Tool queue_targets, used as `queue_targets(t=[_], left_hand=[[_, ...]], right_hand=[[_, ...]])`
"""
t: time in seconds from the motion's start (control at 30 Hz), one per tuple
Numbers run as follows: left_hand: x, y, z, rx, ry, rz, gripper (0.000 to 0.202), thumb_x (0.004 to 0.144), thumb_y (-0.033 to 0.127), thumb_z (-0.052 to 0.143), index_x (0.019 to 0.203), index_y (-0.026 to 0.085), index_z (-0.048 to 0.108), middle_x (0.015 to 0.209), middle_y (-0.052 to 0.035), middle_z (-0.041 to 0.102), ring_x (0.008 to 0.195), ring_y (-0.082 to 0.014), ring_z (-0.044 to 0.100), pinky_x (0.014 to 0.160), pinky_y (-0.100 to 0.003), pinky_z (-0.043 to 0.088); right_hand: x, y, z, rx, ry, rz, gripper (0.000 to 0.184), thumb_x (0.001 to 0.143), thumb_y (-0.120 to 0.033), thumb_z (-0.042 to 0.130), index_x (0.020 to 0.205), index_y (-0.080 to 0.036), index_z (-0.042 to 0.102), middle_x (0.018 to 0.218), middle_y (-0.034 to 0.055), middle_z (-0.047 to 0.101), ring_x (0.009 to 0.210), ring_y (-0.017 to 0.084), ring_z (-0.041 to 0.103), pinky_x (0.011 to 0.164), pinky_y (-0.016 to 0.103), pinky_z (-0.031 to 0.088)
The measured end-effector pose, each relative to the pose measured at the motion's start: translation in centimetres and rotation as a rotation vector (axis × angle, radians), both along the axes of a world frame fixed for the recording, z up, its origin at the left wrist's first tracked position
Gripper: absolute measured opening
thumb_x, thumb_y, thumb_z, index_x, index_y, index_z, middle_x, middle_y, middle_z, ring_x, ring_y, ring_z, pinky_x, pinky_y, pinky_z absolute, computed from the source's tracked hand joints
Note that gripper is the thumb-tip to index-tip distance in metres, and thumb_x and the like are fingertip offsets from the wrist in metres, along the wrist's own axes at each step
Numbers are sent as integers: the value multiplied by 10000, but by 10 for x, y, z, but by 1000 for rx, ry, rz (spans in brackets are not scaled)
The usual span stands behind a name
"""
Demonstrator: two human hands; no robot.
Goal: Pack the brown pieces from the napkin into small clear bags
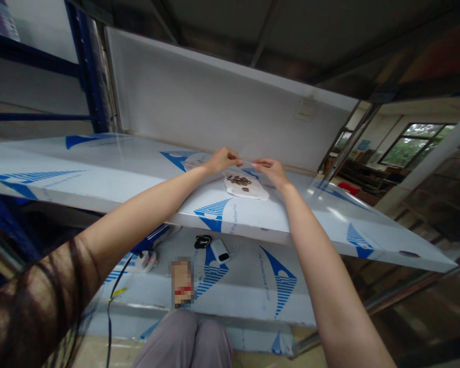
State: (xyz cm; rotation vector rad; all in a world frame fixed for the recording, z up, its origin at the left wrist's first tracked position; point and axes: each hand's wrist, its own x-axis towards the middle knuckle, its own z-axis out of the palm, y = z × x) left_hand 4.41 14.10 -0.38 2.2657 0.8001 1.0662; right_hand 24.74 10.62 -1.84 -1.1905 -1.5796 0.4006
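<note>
Both my arms reach out over a white shelf (111, 168) covered in protective film with blue print. My left hand (221, 159) and my right hand (270, 170) are closed in pinches, close together, each holding an end of a thin clear strip or bag edge that I cannot make out well. Just beneath them lies a white sheet (249, 188) with several small brown pieces (239, 180) on it.
A white back panel (214, 102) rises behind the shelf. On the lower shelf (253, 286) lie a small white device (220, 250), a black object (202, 241), a power strip (145, 259) with a black cable. My knees (187, 342) show at the bottom. Blue racking (86, 66) stands at left.
</note>
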Motion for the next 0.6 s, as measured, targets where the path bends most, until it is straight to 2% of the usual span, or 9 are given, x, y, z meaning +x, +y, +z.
queue_targets(t=[0.2, 0.37, 0.5, 0.6], left_hand=[[0, 2, -1, -14, 42, -37, 160, 754, 231, 615, 784, 109, 714, 816, -78, 723, 761, -179, 617, 735, -282, 424], [0, -1, -1, 16, 47, -90, 169, 774, 187, 553, 761, 100, 697, 804, -69, 707, 770, -156, 615, 734, -263, 424], [1, -8, -1, -9, 41, -138, 167, 782, 206, 578, 810, 91, 695, 780, -67, 697, 695, -137, 593, 685, -261, 425], [3, -10, 0, -20, 31, -124, 133, 755, 204, 629, 769, 89, 695, 704, -57, 681, 638, -131, 564, 667, -268, 425]], right_hand=[[-2, -4, 1, -84, -46, -16, 162, 667, -320, 748, 703, -171, 693, 805, 101, 735, 786, 222, 658, 810, 353, 484], [-4, -8, 4, -106, -61, 8, 137, 682, -299, 738, 699, -172, 688, 830, 99, 736, 813, 215, 656, 820, 340, 480], [-5, -13, 7, -132, -111, -7, 99, 683, -257, 724, 662, -172, 677, 774, 81, 724, 776, 199, 642, 808, 324, 467], [-6, -14, 7, -138, -128, 7, 108, 690, -257, 704, 635, -173, 665, 743, 70, 713, 759, 187, 626, 798, 315, 461]])
